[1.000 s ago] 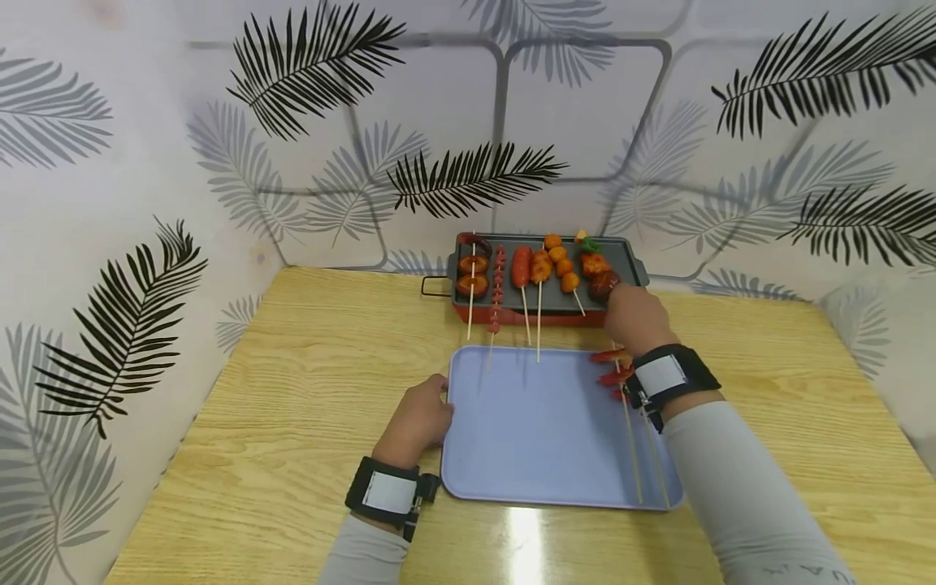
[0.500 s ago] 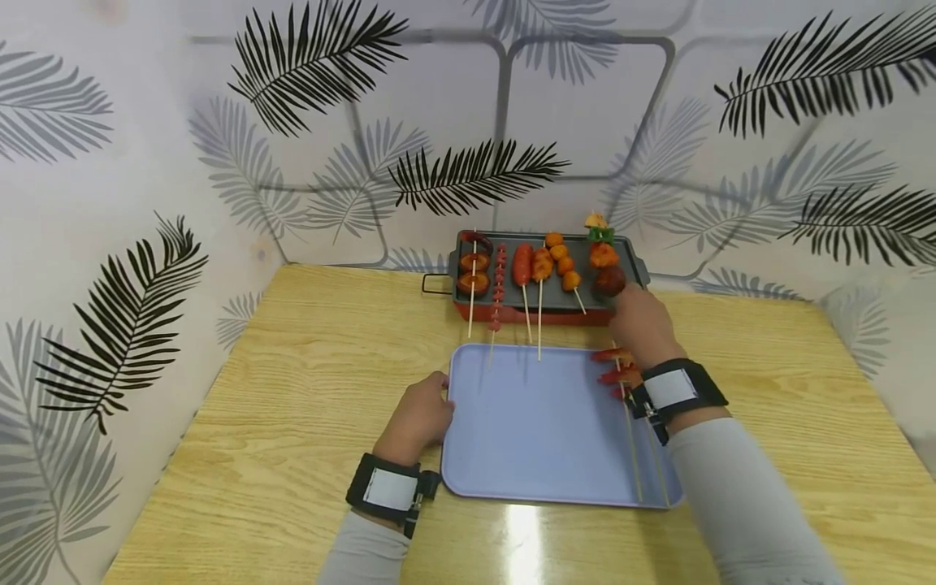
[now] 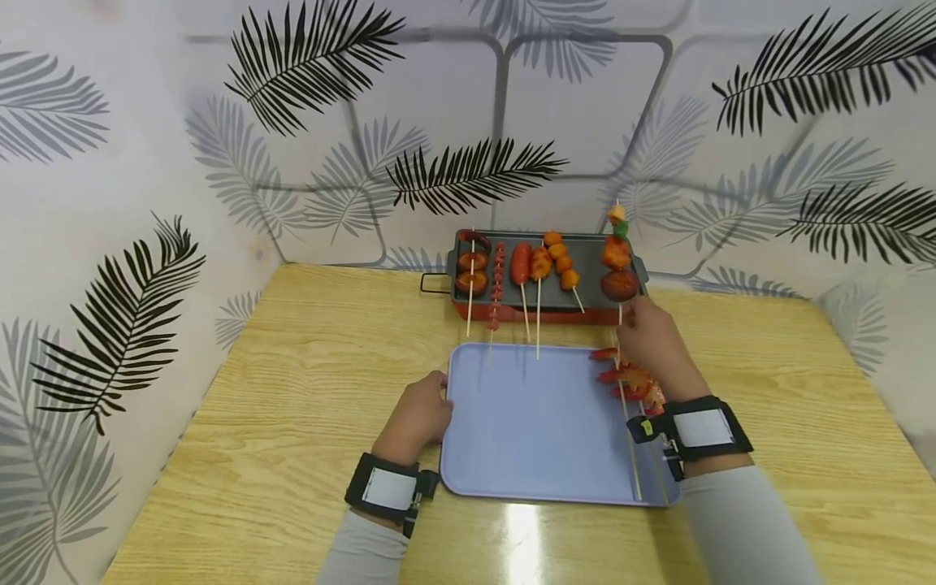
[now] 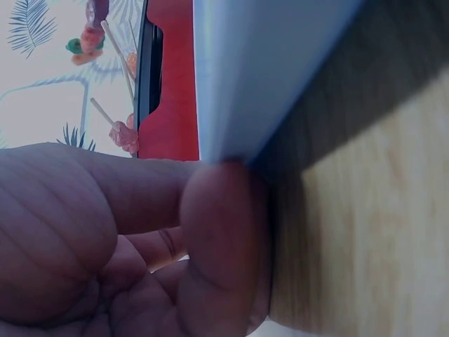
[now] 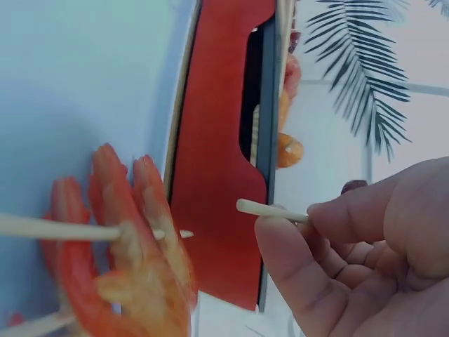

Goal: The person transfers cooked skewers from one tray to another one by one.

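Observation:
My right hand (image 3: pixel 651 341) pinches the bare stick of a mixed skewer (image 3: pixel 619 285), its stick end (image 5: pixel 263 209) showing between thumb and finger in the right wrist view. The skewer carries a yellow piece, a green piece, an orange-red piece and a dark round one. It stands tipped up over the right end of the grill (image 3: pixel 591 252). With thumb and curled fingers, my left hand (image 3: pixel 418 418) grips the left edge of the blue-lilac tray (image 3: pixel 534 422). Shrimp skewers (image 3: pixel 629 378) lie along the tray's right side, partly hidden by my right hand and wrist.
On the grill lie an oval-slice skewer (image 3: pixel 472 282), a thin pink-red skewer (image 3: pixel 498 276), a sausage skewer (image 3: pixel 521 266), a browned skewer (image 3: pixel 540 264) and an orange ball skewer (image 3: pixel 563 265). Some sticks jut over its red front towards the tray. A patterned wall rises behind the table (image 3: pixel 314 349).
My right hand has lifted the mixed skewer from the grill and drawn it right and nearer, turning it more upright. My left hand has stayed at the tray edge.

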Demonstrator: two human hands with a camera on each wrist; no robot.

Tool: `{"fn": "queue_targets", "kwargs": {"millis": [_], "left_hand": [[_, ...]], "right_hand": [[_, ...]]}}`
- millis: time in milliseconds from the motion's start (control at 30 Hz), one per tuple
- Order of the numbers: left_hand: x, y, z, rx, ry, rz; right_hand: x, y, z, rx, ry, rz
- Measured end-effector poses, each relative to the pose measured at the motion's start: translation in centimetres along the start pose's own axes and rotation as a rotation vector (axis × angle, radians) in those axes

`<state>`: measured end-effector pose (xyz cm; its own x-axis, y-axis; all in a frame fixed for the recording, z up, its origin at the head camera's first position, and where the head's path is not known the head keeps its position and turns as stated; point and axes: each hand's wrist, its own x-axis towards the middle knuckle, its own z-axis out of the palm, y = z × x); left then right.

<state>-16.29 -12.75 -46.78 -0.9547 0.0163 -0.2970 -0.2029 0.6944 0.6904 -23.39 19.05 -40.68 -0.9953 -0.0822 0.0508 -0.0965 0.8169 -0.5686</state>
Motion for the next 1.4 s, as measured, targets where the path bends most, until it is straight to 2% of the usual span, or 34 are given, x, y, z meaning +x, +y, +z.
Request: {"fn": "queue_targets", "kwargs": {"millis": [267,700,933,1200,1400], "left_hand": [[-0.1,-0.1,0.0,-0.002,-0.005,-0.001],[-0.1,0.2,0.3,0.011,-0.004,0.029],[-0.1,0.2,0.1,0.051,0.011,0.042],[-0.2,0.3,0.2,0.038,0.0,0.038],[-0.3,0.5,0.1,0.044,0.0,0.028]], "right_hand": [[-2.8,0.6,-0.1,0.073,-0.1,0.05],[-7.5,1.2,0.2,0.03,-0.08,0.08],[-8.7,1.5,0.8,0.01,-0.082,0.064],[-10.2,1.5,1.6,-0.011,-0.11,0.096],[-11.2,1.6,2.1,-0.005,-0.098,0.076]]}}
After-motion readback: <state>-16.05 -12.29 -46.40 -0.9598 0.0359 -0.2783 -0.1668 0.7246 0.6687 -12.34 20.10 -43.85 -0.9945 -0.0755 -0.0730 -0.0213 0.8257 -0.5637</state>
